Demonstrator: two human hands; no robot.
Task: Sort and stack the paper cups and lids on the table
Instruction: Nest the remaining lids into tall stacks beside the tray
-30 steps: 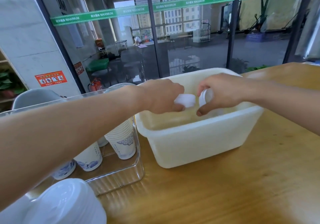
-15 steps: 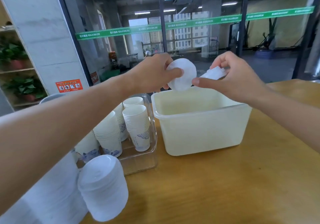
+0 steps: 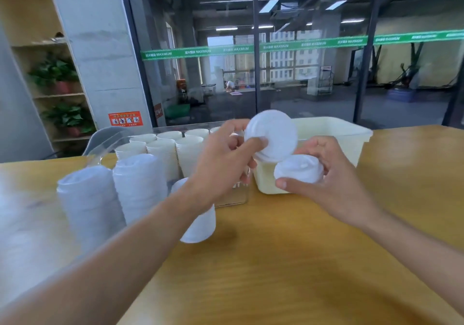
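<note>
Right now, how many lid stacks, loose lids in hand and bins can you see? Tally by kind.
Lid stacks standing on the table: 3
Lids held: 2, one in the left hand, one in the right hand
Bins: 2, the clear cup tray and the cream tub
Total: 7
</note>
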